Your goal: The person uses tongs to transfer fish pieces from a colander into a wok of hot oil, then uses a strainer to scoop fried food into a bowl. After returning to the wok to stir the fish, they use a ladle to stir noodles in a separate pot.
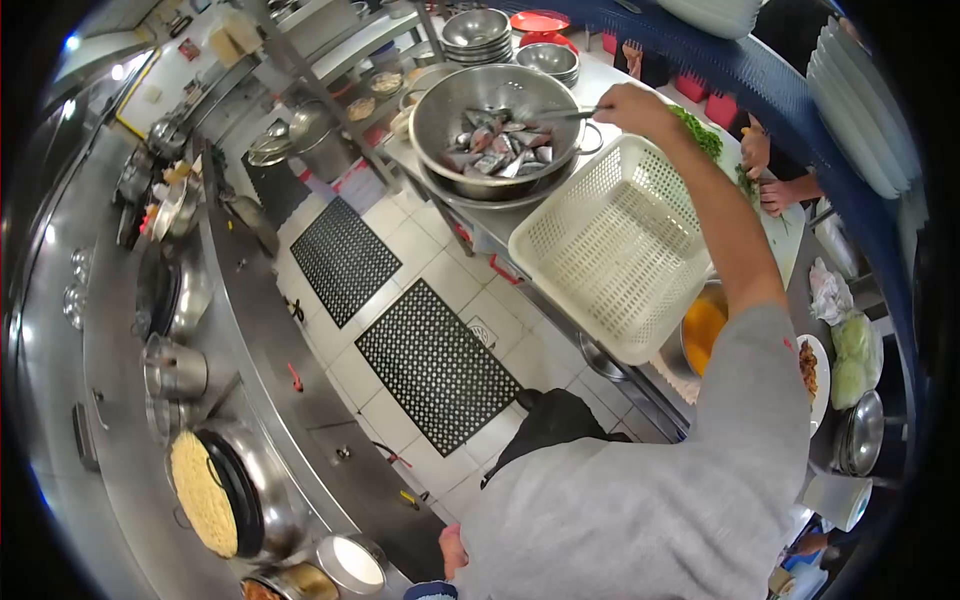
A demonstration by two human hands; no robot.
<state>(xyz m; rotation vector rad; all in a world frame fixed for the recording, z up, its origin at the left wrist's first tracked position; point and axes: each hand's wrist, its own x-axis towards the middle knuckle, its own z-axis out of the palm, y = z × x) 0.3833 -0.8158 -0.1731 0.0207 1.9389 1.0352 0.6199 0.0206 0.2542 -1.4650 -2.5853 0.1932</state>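
Note:
My right hand (pixel 645 110) stretches far out over the counter, its fingers closed round the handle of a long metal utensil (pixel 568 114). The utensil crosses the rim of a big steel bowl (pixel 432 105); I cannot make out its head. Cut silvery fish pieces (pixel 505 145) lie in the bowl. Under my right forearm stands a cream perforated plastic basket (pixel 600 250) with nothing in it. My left hand (pixel 453 550) is low at the bottom edge, beside my grey shirt and a blue-and-white fabric edge (pixel 430 590). Its fingers are mostly hidden.
Stacked steel bowls (pixel 476 35) stand behind the fish. Another person's hands (pixel 775 190) are at green herbs (pixel 747 185) on the right. A pot of orange liquid (pixel 705 325) sits beyond the basket. Left, a stove counter bears a wide pan of yellow food (pixel 203 495). Black mats (pixel 435 365) cover the floor.

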